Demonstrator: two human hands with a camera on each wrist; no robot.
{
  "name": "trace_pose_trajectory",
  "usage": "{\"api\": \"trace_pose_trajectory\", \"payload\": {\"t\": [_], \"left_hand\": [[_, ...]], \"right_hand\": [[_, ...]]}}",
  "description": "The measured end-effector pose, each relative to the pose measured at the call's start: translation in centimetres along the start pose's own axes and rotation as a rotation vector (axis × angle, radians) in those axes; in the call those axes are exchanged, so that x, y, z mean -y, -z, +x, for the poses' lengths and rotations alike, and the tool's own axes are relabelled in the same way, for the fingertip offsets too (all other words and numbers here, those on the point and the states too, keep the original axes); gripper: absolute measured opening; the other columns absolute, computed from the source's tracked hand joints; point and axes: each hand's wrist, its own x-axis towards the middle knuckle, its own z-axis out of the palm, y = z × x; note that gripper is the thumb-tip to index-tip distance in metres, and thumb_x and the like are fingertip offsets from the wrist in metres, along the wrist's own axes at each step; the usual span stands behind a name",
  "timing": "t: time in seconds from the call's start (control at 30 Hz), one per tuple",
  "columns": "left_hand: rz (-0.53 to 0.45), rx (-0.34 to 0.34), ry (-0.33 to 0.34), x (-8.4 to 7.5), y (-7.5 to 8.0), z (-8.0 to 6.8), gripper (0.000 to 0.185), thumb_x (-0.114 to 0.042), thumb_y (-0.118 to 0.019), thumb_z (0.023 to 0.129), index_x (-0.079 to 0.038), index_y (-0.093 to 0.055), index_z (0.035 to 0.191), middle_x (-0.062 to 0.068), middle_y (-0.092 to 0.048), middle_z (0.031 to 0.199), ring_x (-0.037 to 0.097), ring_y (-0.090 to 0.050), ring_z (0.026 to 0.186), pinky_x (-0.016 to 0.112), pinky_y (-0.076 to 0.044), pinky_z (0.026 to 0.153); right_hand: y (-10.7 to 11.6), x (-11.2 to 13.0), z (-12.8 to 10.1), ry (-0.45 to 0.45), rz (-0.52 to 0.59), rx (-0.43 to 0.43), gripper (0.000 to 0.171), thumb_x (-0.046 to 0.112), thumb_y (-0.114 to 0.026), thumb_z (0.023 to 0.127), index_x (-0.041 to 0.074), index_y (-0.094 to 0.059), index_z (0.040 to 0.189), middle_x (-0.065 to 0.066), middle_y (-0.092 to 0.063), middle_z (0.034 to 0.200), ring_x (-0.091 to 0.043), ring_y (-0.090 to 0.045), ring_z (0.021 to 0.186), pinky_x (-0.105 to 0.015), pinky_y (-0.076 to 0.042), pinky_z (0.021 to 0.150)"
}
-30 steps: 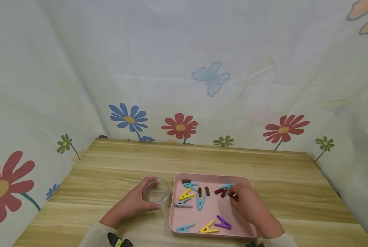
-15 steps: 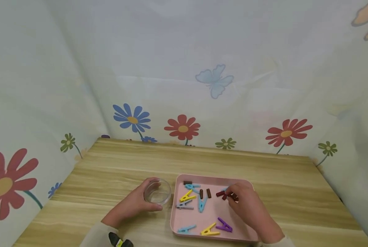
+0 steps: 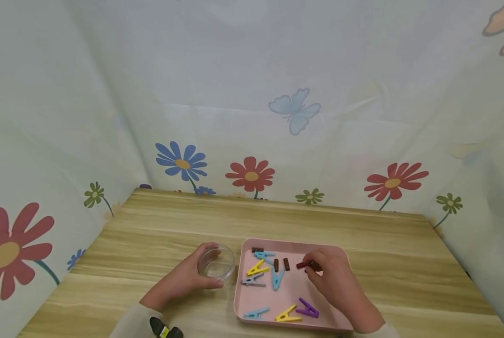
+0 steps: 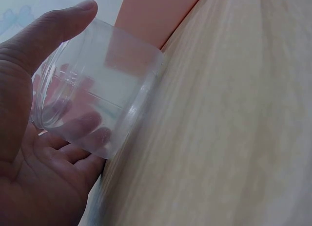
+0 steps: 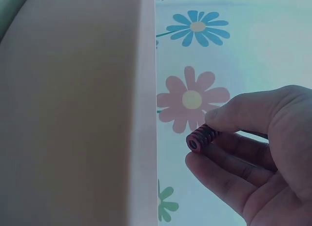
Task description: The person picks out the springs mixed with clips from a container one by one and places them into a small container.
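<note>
My left hand (image 3: 184,279) grips a clear round plastic jar (image 3: 216,263) standing on the wooden table just left of the pink tray (image 3: 340,251); the left wrist view shows thumb and fingers curled round the jar (image 4: 92,89). My right hand (image 3: 334,281) is over the tray's far right part and pinches a small dark red spring (image 3: 302,265) between thumb and fingers, seen close in the right wrist view as a ribbed red spring (image 5: 201,137). In the tray lie several clothes pegs, blue (image 3: 276,278), yellow (image 3: 255,269), purple (image 3: 308,309), grey (image 3: 253,281), and dark brown springs (image 3: 286,264).
The wooden table (image 3: 171,220) is bordered by a white flower-printed cloth (image 3: 252,117) at the back and both sides. A dark wrist-mounted device (image 3: 163,328) shows at the bottom edge. The tray wall (image 5: 146,109) fills the left of the right wrist view.
My right hand has drawn the dark red spring a little leftward and up off the tray's blue peg area. The left hand stays on the jar.
</note>
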Motion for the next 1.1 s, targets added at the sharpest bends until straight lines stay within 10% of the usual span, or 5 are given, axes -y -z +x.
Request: {"api": "trace_pose_trajectory", "payload": {"t": [1.1], "left_hand": [[0.02, 0.007, -0.01, 0.3, 0.0, 0.0, 0.089, -0.033, -0.087, 0.07, -0.023, -0.035, 0.141, 0.01, -0.047, 0.147, 0.03, -0.04, 0.14, 0.044, -0.032, 0.112]], "right_hand": [[0.0, 2.3, 0.5, 0.051, 0.008, -0.01, 0.019, 0.006, -0.076, 0.08, 0.022, -0.066, 0.085, 0.014, -0.062, 0.082, 0.003, -0.053, 0.069, -0.014, -0.048, 0.062]]}}
